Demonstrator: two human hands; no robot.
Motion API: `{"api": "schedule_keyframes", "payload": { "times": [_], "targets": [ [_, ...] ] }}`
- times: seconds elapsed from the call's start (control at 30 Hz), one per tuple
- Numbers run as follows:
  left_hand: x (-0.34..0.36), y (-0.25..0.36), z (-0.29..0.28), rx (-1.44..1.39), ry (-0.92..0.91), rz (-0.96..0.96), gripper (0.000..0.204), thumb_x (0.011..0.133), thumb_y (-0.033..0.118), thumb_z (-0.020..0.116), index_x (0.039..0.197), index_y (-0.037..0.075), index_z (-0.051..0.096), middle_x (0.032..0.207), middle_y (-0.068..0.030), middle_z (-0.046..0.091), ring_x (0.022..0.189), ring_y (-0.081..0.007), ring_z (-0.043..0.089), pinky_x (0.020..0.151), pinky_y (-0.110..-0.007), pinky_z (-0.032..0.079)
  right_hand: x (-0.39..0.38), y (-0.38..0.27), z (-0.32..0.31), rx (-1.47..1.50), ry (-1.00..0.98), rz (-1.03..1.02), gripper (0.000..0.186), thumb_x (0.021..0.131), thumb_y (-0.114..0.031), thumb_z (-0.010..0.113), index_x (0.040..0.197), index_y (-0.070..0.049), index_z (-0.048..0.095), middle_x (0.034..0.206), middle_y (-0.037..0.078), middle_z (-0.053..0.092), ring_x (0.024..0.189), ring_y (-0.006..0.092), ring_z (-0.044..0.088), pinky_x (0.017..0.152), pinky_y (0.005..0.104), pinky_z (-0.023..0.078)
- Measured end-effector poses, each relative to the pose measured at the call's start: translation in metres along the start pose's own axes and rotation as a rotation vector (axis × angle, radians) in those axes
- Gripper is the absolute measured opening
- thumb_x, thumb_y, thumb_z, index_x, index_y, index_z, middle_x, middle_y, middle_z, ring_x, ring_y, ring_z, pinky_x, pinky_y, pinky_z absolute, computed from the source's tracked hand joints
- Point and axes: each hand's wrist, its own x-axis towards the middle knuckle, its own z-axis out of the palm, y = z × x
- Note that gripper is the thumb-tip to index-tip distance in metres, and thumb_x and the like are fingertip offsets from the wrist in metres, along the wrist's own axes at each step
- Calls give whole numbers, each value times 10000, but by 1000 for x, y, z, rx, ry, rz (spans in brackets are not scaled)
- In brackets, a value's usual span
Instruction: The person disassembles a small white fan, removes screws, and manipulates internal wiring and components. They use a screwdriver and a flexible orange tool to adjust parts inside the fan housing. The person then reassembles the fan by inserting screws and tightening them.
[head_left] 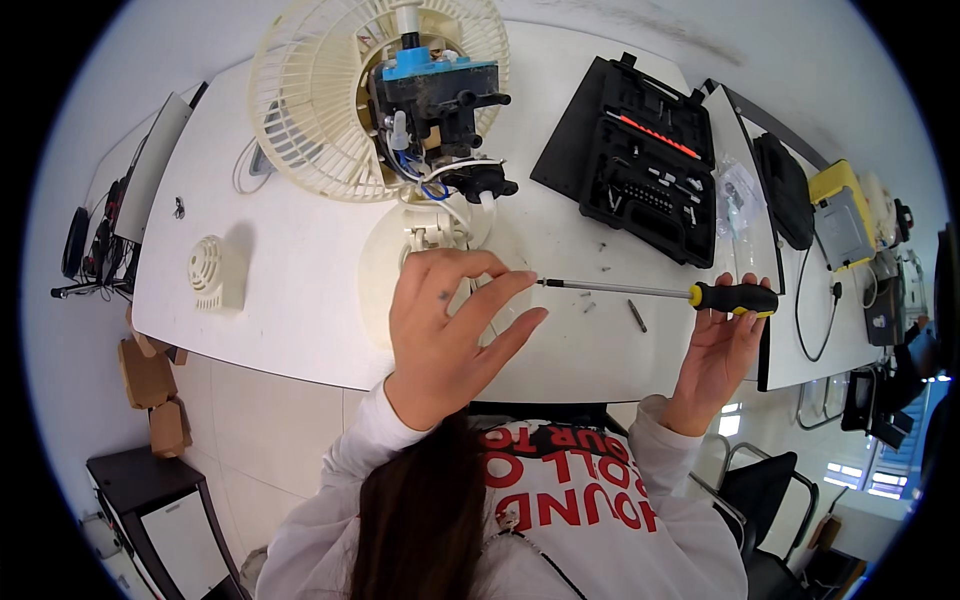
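The right hand [715,360] grips a black-and-yellow-handled steel screwdriver [712,296]; the left hand [445,320], thumb parted from forefinger, meets its tip, apparently adjusting it, which calls for a steady shaft. Beyond the left hand: a cream plastic fan [430,90], motor exposed.

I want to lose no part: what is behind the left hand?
Part of the pale fan base and white table show around the left hand; anything directly behind it is covered.
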Motion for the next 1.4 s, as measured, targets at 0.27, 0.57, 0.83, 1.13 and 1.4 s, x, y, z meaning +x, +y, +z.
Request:
{"api": "schedule_keyframes", "payload": {
  "times": [0.27,0.57,0.83,1.13,1.4],
  "targets": [
    [1,-3,3,-25,-59,-84,289,584,60,795,856,129,727,933,-4,583,856,-210,443,710,-313,400,-2,0,6,37,-53,11,461,965,-150,474,1373,-61,281,1320,122,423,1158,311,526,917,456,524],
    [-2,-10,3,-31,-37,-45,259,590,11,778,824,103,719,873,7,666,871,-211,507,767,-318,421,9,-7,0,-9,-54,-52,498,959,-187,499,1386,-54,279,1316,113,415,1160,299,510,925,455,520],
    [0,-5,-2,-201,35,-69,285,572,-9,791,830,82,710,873,-10,678,871,-216,529,764,-321,435,19,-23,-3,-4,-110,-145,497,959,-173,489,1391,-50,276,1304,124,416,1142,291,517,905,442,530],
    [32,12,24,-82,-344,185,179,647,94,763,790,97,655,815,9,620,810,-191,542,678,-313,413,23,-53,-25,-281,101,-329,513,936,-179,542,1372,-34,313,1302,148,427,1143,343,524,948,483,489],
    [52,-2,104,296,-790,244,101,671,14,604,723,99,619,784,-86,620,746,-247,606,587,-372,424,19,-61,-25,-390,212,-330,541,931,-217,553,1367,-14,305,1327,161,422,1212,362,468,985,501,446]
  ]
}}
